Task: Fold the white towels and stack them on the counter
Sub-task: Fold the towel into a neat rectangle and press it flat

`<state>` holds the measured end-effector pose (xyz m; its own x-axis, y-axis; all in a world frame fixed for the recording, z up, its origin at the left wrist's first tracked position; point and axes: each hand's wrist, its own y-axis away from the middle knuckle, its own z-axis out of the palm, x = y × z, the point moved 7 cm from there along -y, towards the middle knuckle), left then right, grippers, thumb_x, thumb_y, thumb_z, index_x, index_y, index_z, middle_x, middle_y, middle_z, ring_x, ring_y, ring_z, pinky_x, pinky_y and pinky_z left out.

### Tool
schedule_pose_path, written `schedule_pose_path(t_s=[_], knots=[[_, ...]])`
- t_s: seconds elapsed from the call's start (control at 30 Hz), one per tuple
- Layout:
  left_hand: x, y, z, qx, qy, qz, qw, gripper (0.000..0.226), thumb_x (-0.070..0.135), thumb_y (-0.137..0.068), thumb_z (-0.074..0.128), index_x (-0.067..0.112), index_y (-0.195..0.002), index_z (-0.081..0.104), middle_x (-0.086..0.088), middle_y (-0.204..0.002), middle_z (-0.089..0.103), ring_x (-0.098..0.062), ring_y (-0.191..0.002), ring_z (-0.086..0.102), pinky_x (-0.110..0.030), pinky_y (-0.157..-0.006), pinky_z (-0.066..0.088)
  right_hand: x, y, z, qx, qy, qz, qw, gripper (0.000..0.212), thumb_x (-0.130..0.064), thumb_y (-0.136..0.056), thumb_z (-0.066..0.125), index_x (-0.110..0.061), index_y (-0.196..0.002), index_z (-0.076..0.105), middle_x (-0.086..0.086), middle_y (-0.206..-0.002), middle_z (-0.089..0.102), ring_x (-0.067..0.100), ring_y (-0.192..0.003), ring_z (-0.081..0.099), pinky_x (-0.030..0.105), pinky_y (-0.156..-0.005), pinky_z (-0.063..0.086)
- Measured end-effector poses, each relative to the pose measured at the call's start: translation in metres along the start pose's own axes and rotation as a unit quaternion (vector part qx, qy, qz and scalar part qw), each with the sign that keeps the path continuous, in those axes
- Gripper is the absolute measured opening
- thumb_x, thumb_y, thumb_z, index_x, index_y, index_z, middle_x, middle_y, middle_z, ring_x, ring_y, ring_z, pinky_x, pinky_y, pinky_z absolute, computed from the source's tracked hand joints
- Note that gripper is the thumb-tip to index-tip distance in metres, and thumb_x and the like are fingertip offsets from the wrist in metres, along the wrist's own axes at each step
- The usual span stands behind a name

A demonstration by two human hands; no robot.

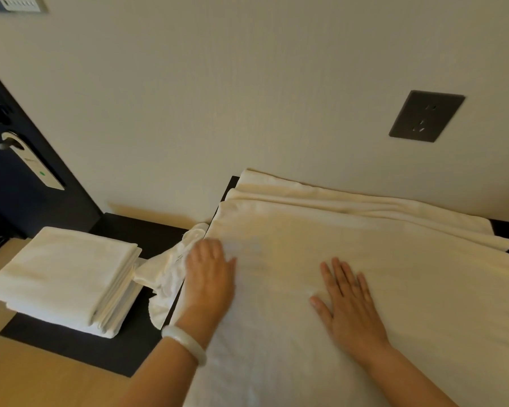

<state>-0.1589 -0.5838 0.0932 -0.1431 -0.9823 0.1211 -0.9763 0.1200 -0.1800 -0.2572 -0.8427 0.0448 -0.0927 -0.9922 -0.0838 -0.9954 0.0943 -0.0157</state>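
A large white towel [350, 245] lies spread over the dark counter [229, 186], with folds bunched along the wall side. My right hand [347, 298] lies flat on it, fingers straight and spread. My left hand [209, 274], with a pale bangle on the wrist, presses the towel's left edge; its fingertips look blurred. A crumpled white cloth [165, 274] hangs off the counter's left side beside that hand. A stack of folded white towels [65, 274] sits on a lower dark surface [71, 345] at the left.
The cream wall runs right behind the counter, with a dark socket plate [426, 116] on it. A dark door [18, 183] with a handle and a hanging door tag [33, 163] stands at the far left. Tan surface borders the lower dark one.
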Motion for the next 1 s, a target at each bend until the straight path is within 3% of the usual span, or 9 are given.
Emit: schedule_pose_path(t_s=[0.1,0.17,0.27,0.37,0.5,0.57,0.63,0.7,1.0], knots=[[0.064,0.039,0.016,-0.051,0.046,0.161,0.985,0.061,0.050,-0.097,0.030,0.016,-0.142,0.051,-0.011,-0.145,0.051,-0.032,-0.134,0.048,-0.052,-0.106,0.029,0.000,0.000,0.002,-0.008,0.002,0.000,1.000,0.077,-0.064,-0.099,0.009,-0.015,-0.153,0.034,0.010,-0.158,0.032,0.023,-0.146,0.028,0.044,-0.116,0.015],[0.072,0.051,0.033,-0.088,0.023,0.199,0.976,0.059,0.052,-0.099,0.027,0.025,-0.151,0.038,-0.005,-0.156,0.037,-0.030,-0.142,0.036,-0.056,-0.107,0.021,-0.002,-0.001,0.002,-0.011,-0.001,-0.005,1.000,0.077,-0.064,-0.099,0.009,-0.015,-0.152,0.034,0.010,-0.157,0.034,0.023,-0.145,0.028,0.041,-0.116,0.013],[0.046,0.039,0.045,-0.116,0.015,0.130,0.985,0.063,0.042,-0.095,0.021,0.021,-0.154,0.029,-0.004,-0.160,0.025,-0.024,-0.147,0.028,-0.056,-0.112,0.014,0.004,0.002,-0.008,0.010,-0.019,0.022,1.000,0.078,-0.065,-0.099,0.010,-0.013,-0.151,0.036,0.009,-0.156,0.036,0.024,-0.144,0.034,0.040,-0.115,0.011],[0.039,0.032,0.041,-0.124,0.009,0.072,0.990,0.074,0.046,-0.089,-0.006,0.016,-0.156,0.004,-0.006,-0.164,-0.002,-0.024,-0.151,-0.003,-0.051,-0.120,-0.005,0.029,0.026,-0.021,0.059,-0.035,0.085,0.994,0.077,-0.061,-0.100,0.008,-0.011,-0.149,0.041,0.009,-0.155,0.038,0.028,-0.143,0.036,0.042,-0.117,0.007],[0.044,0.049,0.043,-0.134,0.010,0.110,0.985,0.066,0.059,-0.099,0.002,0.030,-0.155,0.022,-0.003,-0.162,0.019,-0.028,-0.149,0.017,-0.056,-0.117,0.011,0.109,0.078,-0.022,0.063,-0.025,0.227,0.972,0.077,-0.063,-0.097,0.006,-0.020,-0.148,0.043,0.009,-0.155,0.038,0.034,-0.144,0.033,0.050,-0.116,0.009],[0.032,0.049,0.045,-0.158,0.014,0.101,0.982,0.070,0.067,-0.090,-0.010,0.042,-0.155,0.000,0.006,-0.164,-0.004,-0.024,-0.151,-0.004,-0.059,-0.119,0.005,0.143,0.093,-0.018,0.012,-0.015,0.284,0.959,0.069,-0.061,-0.095,0.002,-0.032,-0.155,0.020,0.001,-0.164,0.018,0.025,-0.152,0.011,0.050,-0.120,0.003],[0.029,0.042,0.048,-0.180,0.011,0.098,0.979,0.073,0.069,-0.080,-0.018,0.044,-0.149,-0.021,0.012,-0.158,-0.027,-0.021,-0.148,-0.023,-0.060,-0.118,-0.005,0.157,0.092,-0.018,-0.024,-0.002,0.287,0.957,0.063,-0.060,-0.095,-0.005,-0.038,-0.155,-0.003,-0.005,-0.166,-0.002,0.018,-0.152,-0.006,0.045,-0.121,-0.006],[0.033,0.029,0.046,-0.175,-0.006,0.100,0.980,0.075,0.068,-0.076,-0.021,0.044,-0.147,-0.027,0.012,-0.156,-0.032,-0.021,-0.147,-0.025,-0.060,-0.117,-0.005,0.156,0.080,-0.022,-0.032,0.011,0.276,0.961,0.071,-0.060,-0.089,-0.004,-0.037,-0.156,-0.007,-0.007,-0.165,-0.009,0.017,-0.152,-0.011,0.043,-0.121,-0.011],[0.057,-0.058,0.061,-0.246,0.004,0.067,0.967,0.061,0.057,-0.101,0.010,0.038,-0.155,-0.010,0.006,-0.163,-0.020,-0.025,-0.151,-0.015,-0.064,-0.117,-0.002,0.177,-0.012,-0.019,-0.137,-0.065,0.258,0.954,0.066,-0.056,-0.102,0.014,-0.030,-0.157,-0.011,-0.002,-0.164,-0.020,0.020,-0.150,-0.018,0.050,-0.120,-0.013]])
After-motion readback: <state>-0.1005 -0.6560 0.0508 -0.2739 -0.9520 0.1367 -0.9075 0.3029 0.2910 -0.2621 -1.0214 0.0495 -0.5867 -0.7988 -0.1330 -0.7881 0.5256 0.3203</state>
